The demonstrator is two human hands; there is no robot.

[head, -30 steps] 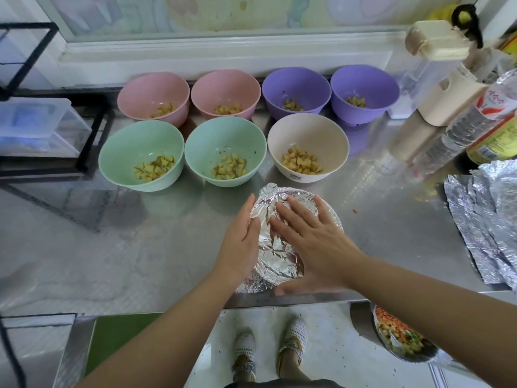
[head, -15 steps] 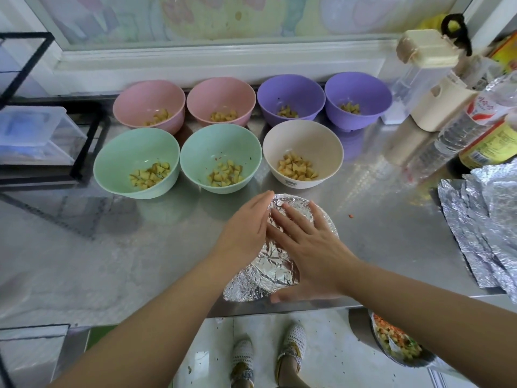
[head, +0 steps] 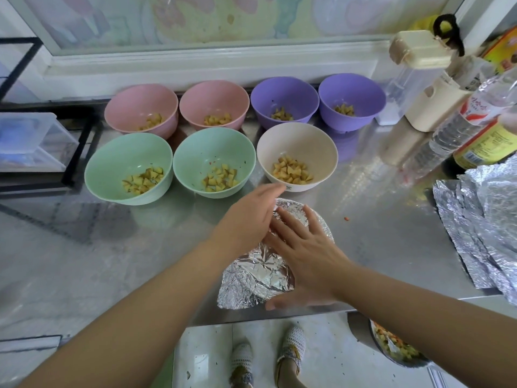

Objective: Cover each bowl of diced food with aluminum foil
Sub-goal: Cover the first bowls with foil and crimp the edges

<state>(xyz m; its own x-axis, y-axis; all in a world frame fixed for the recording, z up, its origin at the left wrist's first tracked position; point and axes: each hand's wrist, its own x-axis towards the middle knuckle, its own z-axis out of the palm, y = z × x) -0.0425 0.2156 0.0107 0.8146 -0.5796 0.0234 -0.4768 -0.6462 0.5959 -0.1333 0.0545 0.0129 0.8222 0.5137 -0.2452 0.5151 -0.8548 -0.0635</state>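
Lying flat over foil [head: 260,278], left hand [head: 246,219] and right hand [head: 310,256], fingers straight; bowl beneath hidden, left fingertips [head: 275,188] blurred.

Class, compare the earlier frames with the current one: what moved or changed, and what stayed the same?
The left hand slid from the left side of the foil-covered bowl round toward its far rim, nearer the cream bowl. The right hand stayed flat on the foil; nothing was gripped or released. The cream bowl kept its place.
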